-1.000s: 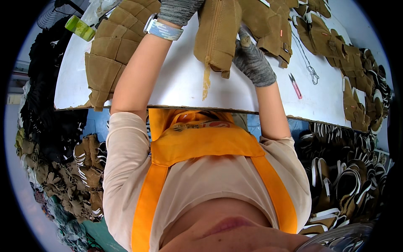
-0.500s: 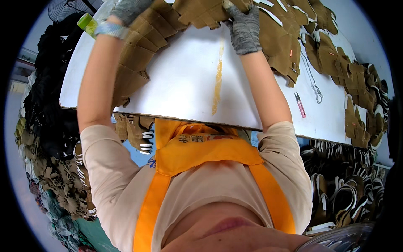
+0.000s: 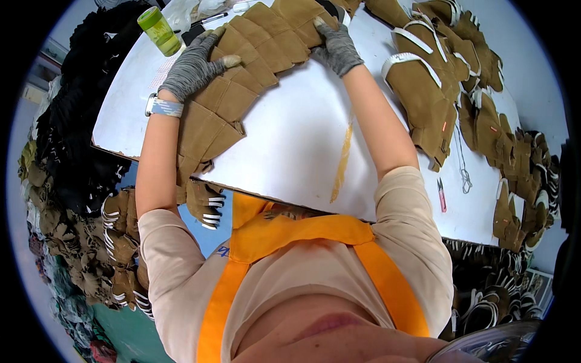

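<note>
A curved row of overlapping brown fabric pieces (image 3: 239, 85) runs over the left part of the white table (image 3: 284, 139), and its near end hangs past the front edge. My left hand (image 3: 195, 68), in a grey knit glove with bare fingertips, lies across the row's outer side with its thumb spread apart on the cloth. Farther along the row, my right hand (image 3: 339, 47), gloved alike, grips the cloth's right edge. Its thumb is on top, and some of its fingers are hidden. A dark piece with a white rim (image 3: 334, 11) lies just beyond it.
Brown pieces with white trim (image 3: 417, 85) cover the table's right side. Near them lie pink-handled thread snips (image 3: 442, 195) and a grey cord (image 3: 465, 175). A green-lidded bottle (image 3: 158, 31) stands at the far left. Black cloth (image 3: 72, 121) is heaped left of the table.
The view has shifted, so the table and both hands appear lower. My left hand now shows whole, thumb spread on the row. My right hand stays at the cloth's edge.
</note>
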`<state>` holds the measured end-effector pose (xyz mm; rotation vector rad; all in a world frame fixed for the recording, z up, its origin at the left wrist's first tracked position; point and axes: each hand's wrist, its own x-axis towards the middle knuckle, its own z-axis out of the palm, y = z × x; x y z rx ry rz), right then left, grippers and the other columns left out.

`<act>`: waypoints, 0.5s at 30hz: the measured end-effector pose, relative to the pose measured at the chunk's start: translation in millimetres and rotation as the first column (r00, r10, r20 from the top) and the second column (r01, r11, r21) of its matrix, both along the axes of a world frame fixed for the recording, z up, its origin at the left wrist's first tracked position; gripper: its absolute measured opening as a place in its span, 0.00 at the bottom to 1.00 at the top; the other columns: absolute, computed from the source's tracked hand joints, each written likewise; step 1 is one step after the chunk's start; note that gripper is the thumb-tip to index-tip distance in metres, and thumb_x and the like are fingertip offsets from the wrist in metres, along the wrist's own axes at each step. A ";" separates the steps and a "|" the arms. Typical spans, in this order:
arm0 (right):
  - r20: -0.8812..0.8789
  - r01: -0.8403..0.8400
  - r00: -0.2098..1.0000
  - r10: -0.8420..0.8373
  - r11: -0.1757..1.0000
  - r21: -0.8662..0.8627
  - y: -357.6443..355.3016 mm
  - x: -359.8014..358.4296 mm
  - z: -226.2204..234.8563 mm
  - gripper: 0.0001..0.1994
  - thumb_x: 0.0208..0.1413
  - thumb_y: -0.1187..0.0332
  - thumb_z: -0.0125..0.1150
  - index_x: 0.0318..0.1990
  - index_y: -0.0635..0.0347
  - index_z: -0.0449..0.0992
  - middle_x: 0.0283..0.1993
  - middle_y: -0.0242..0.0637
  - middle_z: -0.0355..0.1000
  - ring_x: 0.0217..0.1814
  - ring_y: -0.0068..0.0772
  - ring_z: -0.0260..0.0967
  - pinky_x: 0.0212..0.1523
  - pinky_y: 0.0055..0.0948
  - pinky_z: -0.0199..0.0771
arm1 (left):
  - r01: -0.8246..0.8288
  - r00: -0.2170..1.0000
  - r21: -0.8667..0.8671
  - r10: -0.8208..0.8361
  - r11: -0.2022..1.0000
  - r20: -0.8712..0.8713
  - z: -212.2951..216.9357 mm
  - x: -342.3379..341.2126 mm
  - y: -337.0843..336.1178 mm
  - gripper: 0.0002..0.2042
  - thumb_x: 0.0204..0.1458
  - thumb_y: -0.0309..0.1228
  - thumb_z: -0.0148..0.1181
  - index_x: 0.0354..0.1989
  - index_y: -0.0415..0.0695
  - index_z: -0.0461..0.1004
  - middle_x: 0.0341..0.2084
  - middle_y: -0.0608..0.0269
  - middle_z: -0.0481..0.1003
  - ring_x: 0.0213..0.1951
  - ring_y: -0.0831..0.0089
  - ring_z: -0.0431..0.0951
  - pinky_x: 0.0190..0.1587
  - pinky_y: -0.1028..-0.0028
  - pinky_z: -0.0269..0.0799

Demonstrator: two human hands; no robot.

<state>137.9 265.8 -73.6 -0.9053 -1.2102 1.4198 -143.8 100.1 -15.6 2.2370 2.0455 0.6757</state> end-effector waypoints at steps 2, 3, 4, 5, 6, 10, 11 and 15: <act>-0.023 -0.170 0.985 0.170 0.956 -0.239 -12.0 7.3 20.6 0.34 0.53 0.60 0.70 0.61 0.59 0.56 0.55 0.46 0.68 0.50 0.43 0.73 0.41 0.40 0.84 | -0.034 0.999 0.001 0.034 0.999 -0.016 2.0 3.2 -2.7 0.45 0.46 0.61 0.63 0.69 0.46 0.59 0.64 0.45 0.62 0.67 0.55 0.60 0.69 0.62 0.55; -0.071 -0.259 0.966 0.249 0.940 -0.222 -10.6 8.1 10.3 0.34 0.56 0.53 0.66 0.62 0.56 0.56 0.51 0.45 0.71 0.44 0.40 0.75 0.33 0.34 0.84 | -0.051 0.999 -0.009 0.051 0.999 -0.010 2.6 3.7 -1.2 0.46 0.44 0.62 0.64 0.68 0.48 0.59 0.64 0.47 0.63 0.66 0.55 0.61 0.68 0.62 0.56; 0.086 -0.264 0.950 0.301 0.918 -0.295 -6.0 14.8 1.1 0.35 0.56 0.49 0.64 0.63 0.55 0.54 0.48 0.45 0.72 0.44 0.40 0.76 0.33 0.34 0.84 | -0.034 0.999 -0.014 0.034 0.999 -0.015 4.2 7.2 -0.2 0.48 0.42 0.64 0.64 0.69 0.48 0.59 0.64 0.45 0.62 0.67 0.53 0.61 0.68 0.61 0.56; 0.237 -0.263 0.901 0.363 0.892 -0.367 1.4 18.8 -5.0 0.36 0.56 0.46 0.62 0.64 0.54 0.53 0.46 0.45 0.73 0.45 0.40 0.76 0.32 0.34 0.84 | -0.024 1.000 -0.017 0.024 1.000 -0.019 6.3 8.3 0.4 0.49 0.40 0.65 0.63 0.69 0.48 0.59 0.64 0.42 0.61 0.67 0.51 0.60 0.68 0.61 0.57; 0.375 -0.248 0.823 0.426 0.864 -0.438 9.8 23.8 -9.8 0.38 0.57 0.42 0.60 0.65 0.53 0.52 0.44 0.45 0.73 0.45 0.39 0.76 0.32 0.34 0.84 | -0.016 1.000 -0.019 0.015 1.000 -0.023 8.0 9.3 0.8 0.51 0.38 0.67 0.63 0.69 0.48 0.59 0.64 0.39 0.60 0.67 0.49 0.59 0.67 0.60 0.57; 0.989 -0.420 -0.041 -0.139 0.901 0.109 27.9 33.5 28.7 0.41 0.53 0.30 0.53 0.60 0.58 0.69 0.43 0.46 0.76 0.49 0.36 0.74 0.51 0.40 0.76 | -0.025 0.998 0.036 0.027 0.999 -0.055 6.9 9.0 -2.8 0.48 0.39 0.64 0.64 0.68 0.49 0.61 0.64 0.51 0.64 0.66 0.56 0.63 0.67 0.62 0.59; 0.981 -0.426 0.140 -0.134 0.886 0.182 32.6 29.1 32.4 0.40 0.53 0.31 0.54 0.59 0.58 0.70 0.44 0.46 0.76 0.49 0.37 0.74 0.52 0.39 0.75 | -0.016 0.999 0.040 0.018 0.999 -0.045 6.8 8.0 -2.7 0.48 0.39 0.63 0.65 0.68 0.49 0.61 0.63 0.50 0.64 0.66 0.55 0.63 0.67 0.62 0.59; 0.609 -0.446 0.789 0.084 0.760 0.472 56.0 5.5 31.8 0.32 0.53 0.43 0.65 0.55 0.61 0.74 0.49 0.44 0.76 0.50 0.35 0.74 0.53 0.35 0.74 | 0.002 1.000 0.041 -0.003 0.999 0.031 1.0 5.4 0.6 0.48 0.39 0.61 0.67 0.68 0.48 0.60 0.63 0.49 0.64 0.66 0.54 0.63 0.67 0.61 0.58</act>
